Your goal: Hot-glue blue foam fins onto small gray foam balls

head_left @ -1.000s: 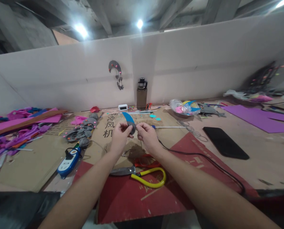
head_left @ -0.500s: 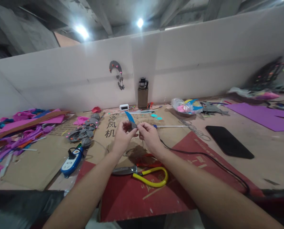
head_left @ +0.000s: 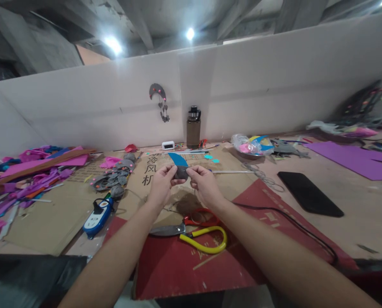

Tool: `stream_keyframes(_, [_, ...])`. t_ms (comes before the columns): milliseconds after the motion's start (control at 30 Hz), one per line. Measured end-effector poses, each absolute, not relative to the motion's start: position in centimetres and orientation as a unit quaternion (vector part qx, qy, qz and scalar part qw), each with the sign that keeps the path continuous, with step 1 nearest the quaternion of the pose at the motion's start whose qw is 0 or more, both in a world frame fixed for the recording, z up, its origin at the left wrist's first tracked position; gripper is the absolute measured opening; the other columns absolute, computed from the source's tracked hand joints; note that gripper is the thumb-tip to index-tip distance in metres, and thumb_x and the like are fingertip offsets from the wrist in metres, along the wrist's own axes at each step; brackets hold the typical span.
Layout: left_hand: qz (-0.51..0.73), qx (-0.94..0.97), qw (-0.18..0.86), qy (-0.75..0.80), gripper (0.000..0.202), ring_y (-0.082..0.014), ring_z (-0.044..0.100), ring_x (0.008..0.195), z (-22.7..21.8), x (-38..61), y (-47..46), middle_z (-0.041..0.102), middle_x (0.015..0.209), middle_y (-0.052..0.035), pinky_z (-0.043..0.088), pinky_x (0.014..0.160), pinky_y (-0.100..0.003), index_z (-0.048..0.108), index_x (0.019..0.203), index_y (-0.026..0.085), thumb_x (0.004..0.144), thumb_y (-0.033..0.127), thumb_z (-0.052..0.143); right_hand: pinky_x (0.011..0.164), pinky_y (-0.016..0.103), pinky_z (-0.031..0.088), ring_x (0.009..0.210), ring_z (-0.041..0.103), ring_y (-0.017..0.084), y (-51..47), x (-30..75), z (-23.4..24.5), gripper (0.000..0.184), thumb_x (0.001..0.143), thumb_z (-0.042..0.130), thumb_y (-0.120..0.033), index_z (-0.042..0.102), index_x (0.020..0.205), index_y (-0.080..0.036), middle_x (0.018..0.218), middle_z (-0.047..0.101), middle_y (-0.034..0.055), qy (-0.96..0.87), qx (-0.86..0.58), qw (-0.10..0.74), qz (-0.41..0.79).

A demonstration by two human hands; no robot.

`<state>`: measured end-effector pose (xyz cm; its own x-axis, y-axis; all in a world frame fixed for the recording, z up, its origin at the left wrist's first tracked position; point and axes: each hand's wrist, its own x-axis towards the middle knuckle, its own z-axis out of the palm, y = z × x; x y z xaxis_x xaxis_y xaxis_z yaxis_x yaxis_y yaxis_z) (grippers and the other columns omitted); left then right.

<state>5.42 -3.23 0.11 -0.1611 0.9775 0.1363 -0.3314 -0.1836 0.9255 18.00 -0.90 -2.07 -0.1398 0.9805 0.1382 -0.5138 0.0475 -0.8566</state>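
Note:
Between both hands is a small grey felt piece (head_left: pixel 182 173) with a blue felt piece (head_left: pixel 178 160) rising from its upper edge. My left hand (head_left: pixel 163 182) pinches the left side between thumb and fingers. On the right side, my right hand (head_left: pixel 202 180) pinches it the same way. How the grey and blue parts are joined I cannot tell. Below the hands, scissors (head_left: pixel 207 239) with one red and one yellow handle lie on red-printed cardboard (head_left: pixel 191 273). A thin cord runs beneath my fingers.
To the left lie a blue-and-white power strip (head_left: pixel 97 218), a pile of grey felt pieces (head_left: pixel 109 177) and pink and purple scraps (head_left: pixel 40 171). A bottle (head_left: pixel 193 130) stands by the wall. On the right are a black phone (head_left: pixel 309 193), a filled bowl (head_left: pixel 250 154) and a purple sheet (head_left: pixel 354 159).
The held piece has turned, so its grey face and more of the blue part now show. My hands have moved slightly apart, both still pinching it.

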Motion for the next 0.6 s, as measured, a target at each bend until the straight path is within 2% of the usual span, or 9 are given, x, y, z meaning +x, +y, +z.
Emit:
stream_keyframes(133, [0.637, 0.401, 0.526, 0.396, 0.028, -0.0095, 0.058, 0.06, 0.2, 5.1, -3.1, 0.063, 0.073, -0.0004, 0.049, 0.046, -0.019, 0.06, 0.081, 0.014, 0.066, 0.032, 0.074, 0.042, 0.019, 0.016, 0.044, 0.027, 0.002, -1.1, 17.9, -1.8, 0.029, 0.06, 0.077, -0.035, 0.055, 0.065, -0.017, 0.056, 0.04, -0.0074, -0.412, -0.263, 0.579, 0.653])
stream_keyframes(233, [0.64, 0.387, 0.55, 0.371, 0.025, -0.0077, 0.054, 0.053, 0.3, 4.8, -2.9, 0.058, 0.065, 0.0024, 0.042, 0.039, -0.016, 0.058, 0.076, 0.015, 0.064, 0.029, 0.075, 0.042, 0.019, 0.017, 0.045, 0.028, 0.003, -1.4, 17.9, -1.5, 0.03, 0.059, 0.078, -0.035, 0.054, 0.064, -0.017, 0.055, 0.04, -0.0073, -0.414, -0.25, 0.565, 0.668])
stream_keyframes(400, [0.603, 0.383, 0.581, 0.391, 0.028, -0.0055, 0.048, 0.049, -0.1, 4.6, -2.3, 0.053, 0.061, 0.0026, 0.043, 0.039, -0.015, 0.058, 0.075, 0.013, 0.065, 0.033, 0.075, 0.042, 0.019, 0.018, 0.044, 0.03, 0.002, -1.3, 17.9, -1.4, 0.033, 0.058, 0.078, -0.036, 0.052, 0.063, -0.017, 0.054, 0.04, -0.0077, -0.412, -0.267, 0.559, 0.668])
stream_keyframes(467, [0.604, 0.399, 0.54, 0.43, 0.032, -0.0068, 0.052, 0.055, -0.5, 4.7, -2.3, 0.056, 0.068, 0.0007, 0.047, 0.044, -0.016, 0.058, 0.081, 0.013, 0.066, 0.035, 0.074, 0.042, 0.019, 0.018, 0.043, 0.029, 0.002, -1.0, 17.9, -1.7, 0.033, 0.057, 0.078, -0.036, 0.052, 0.064, -0.017, 0.053, 0.039, -0.0086, -0.4, -0.288, 0.569, 0.659])
stream_keyframes(600, [0.644, 0.486, 0.329, 0.491, 0.036, -0.0121, 0.058, 0.069, -0.8, 5.1, -2.8, 0.057, 0.082, -0.0015, 0.052, 0.048, -0.022, 0.053, 0.088, 0.017, 0.068, 0.038, 0.073, 0.041, 0.021, 0.016, 0.041, 0.025, 0.003, -0.5, 18.0, -2.2, 0.031, 0.059, 0.074, -0.038, 0.053, 0.065, -0.017, 0.05, 0.037, -0.0095, -0.404, -0.321, 0.587, 0.624])
